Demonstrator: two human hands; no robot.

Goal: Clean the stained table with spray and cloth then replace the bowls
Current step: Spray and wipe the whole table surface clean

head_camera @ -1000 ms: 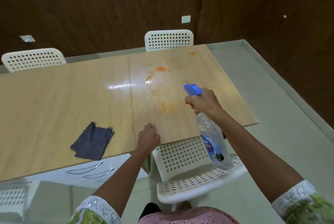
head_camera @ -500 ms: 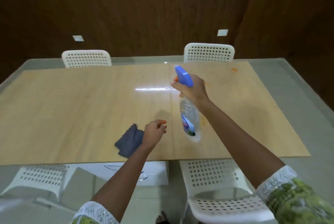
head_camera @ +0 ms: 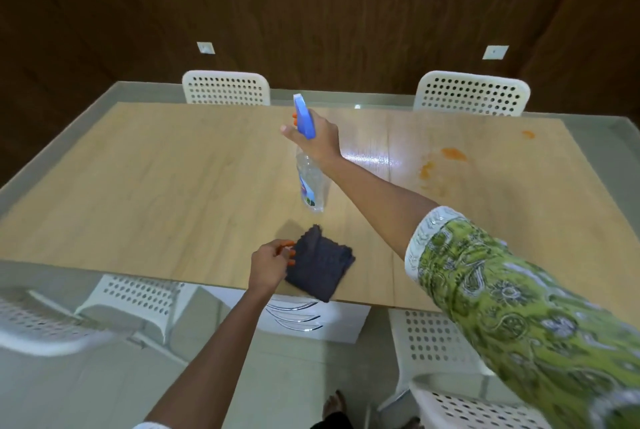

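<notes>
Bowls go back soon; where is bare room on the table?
The table's left stretch, left of the spray bottle and cloth, is bare. Right of the right hand, orange stains mark the wood.

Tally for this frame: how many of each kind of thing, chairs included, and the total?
Spray bottle: 1, in the right hand
Cloth: 1, at the left hand
Table: 1
White chairs: 5 ()
Total: 8
</notes>
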